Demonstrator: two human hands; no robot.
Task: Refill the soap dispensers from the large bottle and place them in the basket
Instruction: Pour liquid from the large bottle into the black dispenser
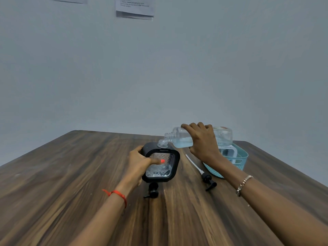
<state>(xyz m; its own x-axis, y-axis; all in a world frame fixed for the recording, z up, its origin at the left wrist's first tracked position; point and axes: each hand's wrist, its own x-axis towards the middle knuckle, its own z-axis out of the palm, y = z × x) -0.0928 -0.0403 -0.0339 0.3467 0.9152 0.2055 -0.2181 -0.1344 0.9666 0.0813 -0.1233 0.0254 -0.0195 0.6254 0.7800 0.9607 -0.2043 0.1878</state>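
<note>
My left hand (140, 162) grips a black-framed clear soap dispenser (162, 166) standing on the wooden table (71, 174), its pump removed and its clear neck open. My right hand (204, 141) holds the large clear bottle (182, 137) tipped sideways, its mouth touching the dispenser's neck; pale blue liquid lies in the bottle's lower side. A teal basket (240, 157) stands to the right behind my right wrist, with a white-framed dispenser (228, 151) inside it.
A black pump head with a long white tube (204, 174) lies on the table between the dispenser and the basket. Another black pump (153, 190) lies just in front of the dispenser. A grey wall with paper notices (134, 8) rises behind the table.
</note>
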